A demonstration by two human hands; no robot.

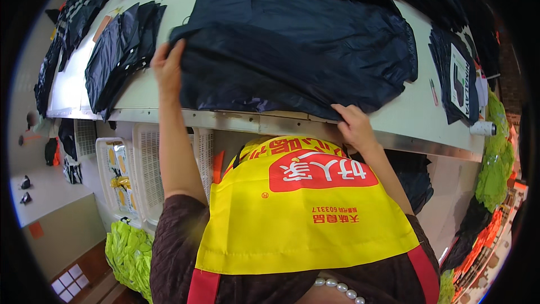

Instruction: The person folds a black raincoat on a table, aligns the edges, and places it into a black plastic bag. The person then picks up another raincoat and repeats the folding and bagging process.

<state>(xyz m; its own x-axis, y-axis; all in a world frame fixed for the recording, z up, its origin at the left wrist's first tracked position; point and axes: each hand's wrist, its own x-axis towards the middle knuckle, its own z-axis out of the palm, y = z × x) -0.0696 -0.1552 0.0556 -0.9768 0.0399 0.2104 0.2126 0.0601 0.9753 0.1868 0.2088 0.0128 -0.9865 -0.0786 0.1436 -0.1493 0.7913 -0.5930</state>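
Observation:
A large dark navy garment of thin, slightly shiny fabric lies spread over the pale table, reaching its near edge. At the garment's left side my left hand is closed, pinching the fabric's edge between thumb and fingers. My right hand is closed on the near edge of the same garment, right of centre, just at the table's rim. Between both hands the near layer is creased and partly folded over. Any fabric underneath is hidden.
Stacked dark fabric pieces lie on the left of the table. On the right are another dark stack, a small pen-like tool and a white roll. White plastic baskets stand below the metal table edge.

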